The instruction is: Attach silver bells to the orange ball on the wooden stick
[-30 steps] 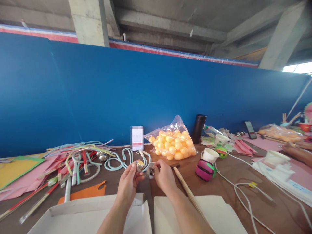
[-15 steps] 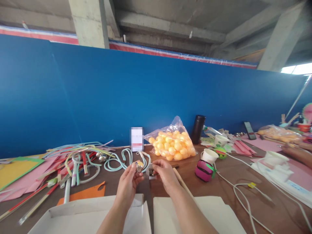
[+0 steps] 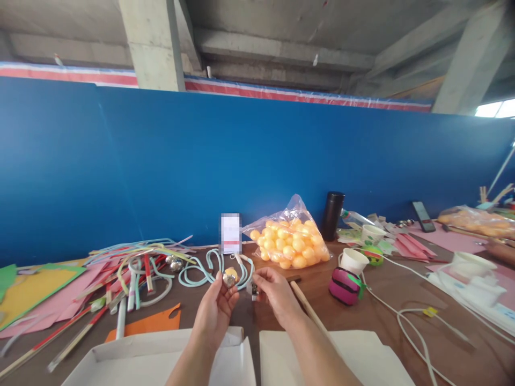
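At lower centre of frame, we find the left hand grasping a shiny round piece; just right, the right hand bends its fingers at a small dark item, whether gripped we cannot tell. We judge this two-handed handling; the next move calls for steady fingertips.

An opening glares at right; the ceiling is dim; edges look stretched.
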